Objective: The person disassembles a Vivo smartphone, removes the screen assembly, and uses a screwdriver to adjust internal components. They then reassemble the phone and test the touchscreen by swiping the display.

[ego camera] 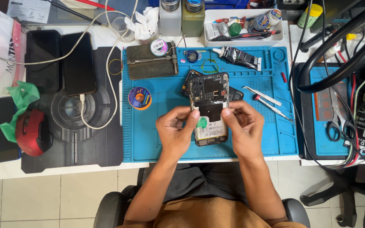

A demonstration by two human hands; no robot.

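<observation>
An opened phone (209, 107), back cover off, is held above the blue work mat (161, 139). The left hand (175, 131) and right hand (242, 128) grasp its sides, thumbs pressing a black plate, possibly a shield. Tweezers (262, 95) lie just right; a tape roll (140, 98) sits left

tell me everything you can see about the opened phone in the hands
The opened black smartphone has its back cover off, showing a dark circuit board area up top, a black plate in the middle and a pale battery with a green sticker below. It is held lengthwise, inner side up, over the blue silicone work mat. The left hand and right hand pinch its long edges.
</observation>
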